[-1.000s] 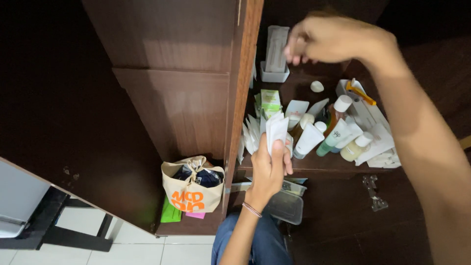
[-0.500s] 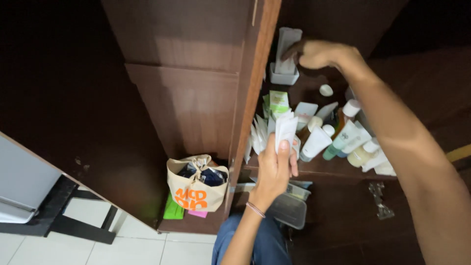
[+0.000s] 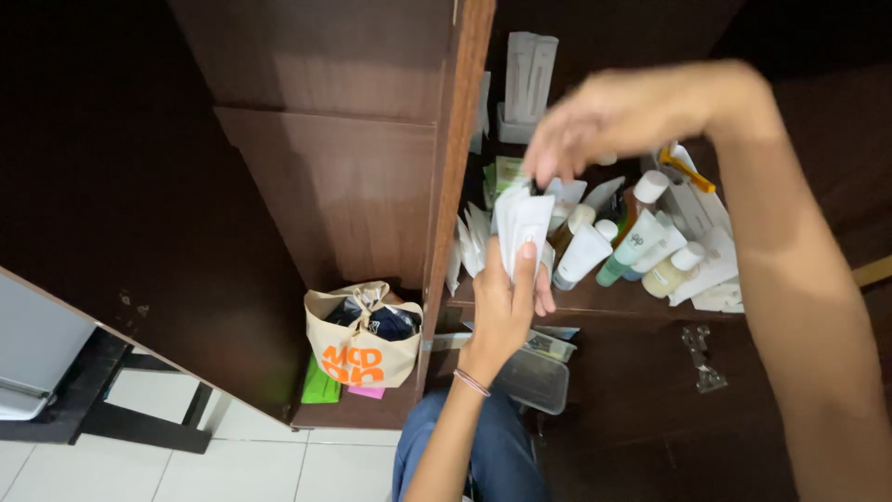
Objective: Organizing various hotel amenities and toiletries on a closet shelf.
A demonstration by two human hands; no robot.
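Note:
My left hand [image 3: 506, 299] is raised in front of a dark wooden shelf [image 3: 595, 305] and grips a fanned stack of white sachets [image 3: 522, 226], thumb pressed on its front. Coming in from the upper right, my right hand [image 3: 624, 113] has its fingertips bunched at the stack's top edge. It is blurred, so I cannot tell whether it pinches a sachet. Behind the stack, more white sachets [image 3: 472, 244] stand upright at the shelf's left end.
Several white and green tubes [image 3: 585, 253] and a small bottle [image 3: 673, 270] lie on the shelf. A white box [image 3: 528, 88] stands further back. A wooden partition [image 3: 452, 186] is on the left. Below sit a printed paper bag [image 3: 360, 349] and a clear container [image 3: 531, 379].
My right hand has come down from the white box at the back of the shelf to the top of the sachet stack. The left hand has lifted the stack slightly.

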